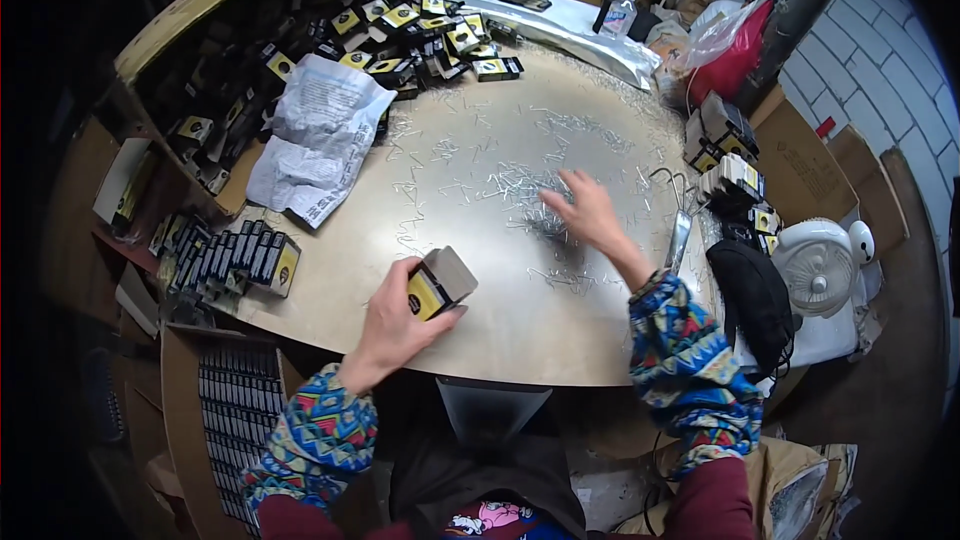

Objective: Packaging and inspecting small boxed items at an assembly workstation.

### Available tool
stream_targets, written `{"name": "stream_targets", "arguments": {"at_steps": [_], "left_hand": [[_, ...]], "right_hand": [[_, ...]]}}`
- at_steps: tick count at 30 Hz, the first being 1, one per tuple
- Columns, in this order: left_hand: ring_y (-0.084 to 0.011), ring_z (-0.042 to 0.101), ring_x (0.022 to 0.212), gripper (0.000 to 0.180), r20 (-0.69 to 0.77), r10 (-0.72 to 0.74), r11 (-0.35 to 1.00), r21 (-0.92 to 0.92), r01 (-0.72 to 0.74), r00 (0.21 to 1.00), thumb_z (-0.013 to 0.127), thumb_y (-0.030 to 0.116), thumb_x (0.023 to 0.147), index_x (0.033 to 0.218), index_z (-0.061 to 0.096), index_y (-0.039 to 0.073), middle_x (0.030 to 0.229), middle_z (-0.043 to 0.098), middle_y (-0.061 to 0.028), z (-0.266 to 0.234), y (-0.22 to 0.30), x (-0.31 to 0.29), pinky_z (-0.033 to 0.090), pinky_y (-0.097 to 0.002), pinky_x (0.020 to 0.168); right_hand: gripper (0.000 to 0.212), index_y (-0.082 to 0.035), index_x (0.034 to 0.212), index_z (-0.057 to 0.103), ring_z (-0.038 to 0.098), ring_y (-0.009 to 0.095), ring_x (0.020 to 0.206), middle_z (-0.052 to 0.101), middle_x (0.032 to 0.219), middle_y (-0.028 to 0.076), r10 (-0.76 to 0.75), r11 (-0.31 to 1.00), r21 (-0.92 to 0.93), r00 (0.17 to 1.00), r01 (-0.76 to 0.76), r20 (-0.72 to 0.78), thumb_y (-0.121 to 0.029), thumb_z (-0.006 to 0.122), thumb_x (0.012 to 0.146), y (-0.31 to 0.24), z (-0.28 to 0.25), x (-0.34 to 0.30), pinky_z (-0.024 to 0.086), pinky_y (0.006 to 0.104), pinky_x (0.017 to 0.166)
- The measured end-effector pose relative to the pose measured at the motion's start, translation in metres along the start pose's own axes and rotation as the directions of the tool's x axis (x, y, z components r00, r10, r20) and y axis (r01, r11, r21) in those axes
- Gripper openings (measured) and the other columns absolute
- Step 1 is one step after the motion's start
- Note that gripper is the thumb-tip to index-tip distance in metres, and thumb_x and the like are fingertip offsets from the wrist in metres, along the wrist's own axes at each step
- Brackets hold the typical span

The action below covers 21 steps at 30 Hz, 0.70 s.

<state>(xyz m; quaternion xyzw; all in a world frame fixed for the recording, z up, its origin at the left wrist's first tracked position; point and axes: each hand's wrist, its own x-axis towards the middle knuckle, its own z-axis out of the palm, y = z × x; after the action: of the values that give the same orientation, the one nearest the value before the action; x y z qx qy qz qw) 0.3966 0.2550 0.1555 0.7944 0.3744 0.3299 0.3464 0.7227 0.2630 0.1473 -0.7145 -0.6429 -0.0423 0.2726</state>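
My left hand [388, 328] is closed around a small yellow and black cardboard box [430, 292], whose top flap stands up. The box is over the near edge of the table, and its inside cannot be made out. My right hand [583, 210] reaches over a pile of thin silvery nail-like pieces [520, 183] near the middle of the table. Its fingers are apart, with nothing visible in them. More of these pieces lie scattered across the tabletop [480, 340].
A large carton [150, 90] at the far left spills many small boxes, with a crumpled paper sheet [318, 135] before it. Packed boxes [245, 255] stand at the left edge. On the right lie a metal tool [680, 240], a black pouch [752, 300] and a white fan [817, 270].
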Motion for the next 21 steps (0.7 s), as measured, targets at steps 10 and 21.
{"name": "stream_targets", "arguments": {"at_steps": [10,21], "left_hand": [[-0.0183,0.062,0.092,0.065,-0.081,-0.159,0.958,-0.254,0.134,0.984,0.082,0.024,0.074,0.122,0.046,-0.001,0.105,0.061,-0.0127,0.005,-0.006,-0.007,0.051,-0.0309,0.082],[-0.0221,0.064,0.094,0.066,-0.11,-0.169,0.936,-0.328,0.125,0.979,0.081,0.03,0.076,0.121,0.045,-0.002,0.106,0.064,-0.0165,0.004,-0.013,-0.006,0.052,-0.0345,0.083]], "right_hand": [[0.032,-0.009,0.119,0.061,0.051,0.034,0.116,0.057,0.125,0.016,-0.034,0.999,-0.014,0.999,0.034,-0.036,-0.016,0.06,0.088,-0.045,0.025,-0.043,0.042,0.0446,0.097],[0.027,-0.006,0.112,0.068,0.067,0.024,0.091,0.068,0.114,0.012,-0.006,0.921,0.378,0.977,0.089,-0.215,-0.013,0.066,0.086,-0.057,-0.033,-0.018,0.054,0.0336,0.074]]}}
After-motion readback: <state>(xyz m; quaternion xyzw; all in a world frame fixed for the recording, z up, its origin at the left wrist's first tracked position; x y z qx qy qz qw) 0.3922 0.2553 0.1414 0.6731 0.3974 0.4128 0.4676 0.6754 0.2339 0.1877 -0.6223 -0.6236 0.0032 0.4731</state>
